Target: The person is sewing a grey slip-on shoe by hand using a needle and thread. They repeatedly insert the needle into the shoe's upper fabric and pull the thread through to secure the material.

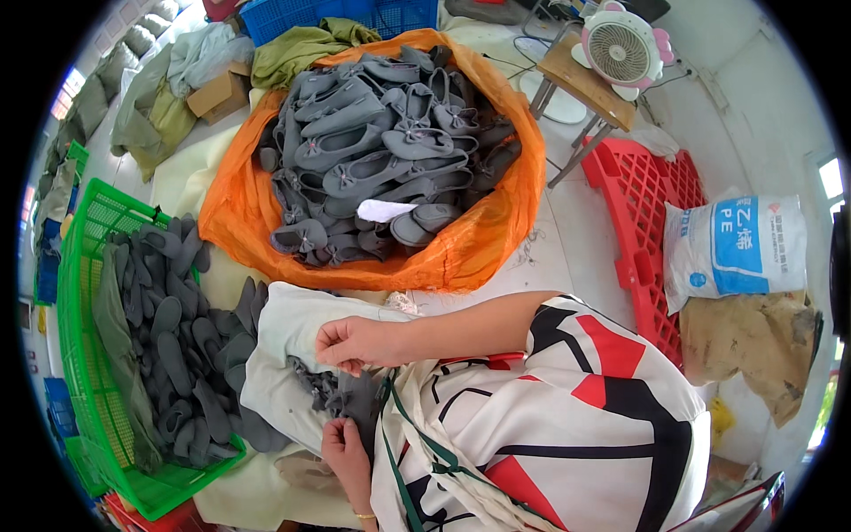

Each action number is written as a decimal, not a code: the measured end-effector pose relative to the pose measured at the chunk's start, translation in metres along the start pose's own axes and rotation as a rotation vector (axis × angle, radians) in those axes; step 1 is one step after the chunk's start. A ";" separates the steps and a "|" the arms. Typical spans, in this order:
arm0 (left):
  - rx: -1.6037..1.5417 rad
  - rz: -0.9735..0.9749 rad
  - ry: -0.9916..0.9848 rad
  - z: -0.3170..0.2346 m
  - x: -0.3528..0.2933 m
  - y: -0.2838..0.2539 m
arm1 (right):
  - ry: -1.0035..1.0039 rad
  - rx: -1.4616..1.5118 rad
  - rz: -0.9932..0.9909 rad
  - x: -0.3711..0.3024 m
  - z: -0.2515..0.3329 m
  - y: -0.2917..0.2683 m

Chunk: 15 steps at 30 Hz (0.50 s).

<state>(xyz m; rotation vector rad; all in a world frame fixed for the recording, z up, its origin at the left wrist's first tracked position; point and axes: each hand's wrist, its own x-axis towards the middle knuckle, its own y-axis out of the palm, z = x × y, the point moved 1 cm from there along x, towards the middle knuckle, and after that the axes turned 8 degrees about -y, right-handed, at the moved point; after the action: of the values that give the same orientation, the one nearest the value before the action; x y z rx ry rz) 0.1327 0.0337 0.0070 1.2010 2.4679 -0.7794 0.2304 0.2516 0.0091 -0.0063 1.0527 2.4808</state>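
My right hand (353, 344) is raised over my lap, thumb and fingers pinched together. Whatever it grips is too small to make out. Below it, my left hand (344, 450) has its fingers closed at the lower end of a grey cloth shoe (357, 403), which is partly hidden. A small heap of dark grey bows or scraps (315, 387) lies beside the shoe on a white cloth (282, 341) spread over my lap. Green-and-cream ties (448, 461) hang across my patterned clothing.
Ahead, an orange sack (235, 199) holds many grey bowed flats (355, 173). At left stands a green crate (84, 293) full of grey shoes (173, 355). A fan (619, 51) on a stool (576, 84), a red pallet (634, 222) and a white bag (793, 244) are at right.
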 end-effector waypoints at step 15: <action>-0.044 -0.110 0.030 0.021 -0.007 -0.011 | -0.585 -1.254 0.645 -0.011 -0.025 0.026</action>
<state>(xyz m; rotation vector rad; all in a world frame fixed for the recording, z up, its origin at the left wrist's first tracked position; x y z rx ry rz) 0.1292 0.0111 -0.0032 1.0769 2.5798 -0.7359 0.2263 0.2141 0.0108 0.6972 -0.9203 2.9271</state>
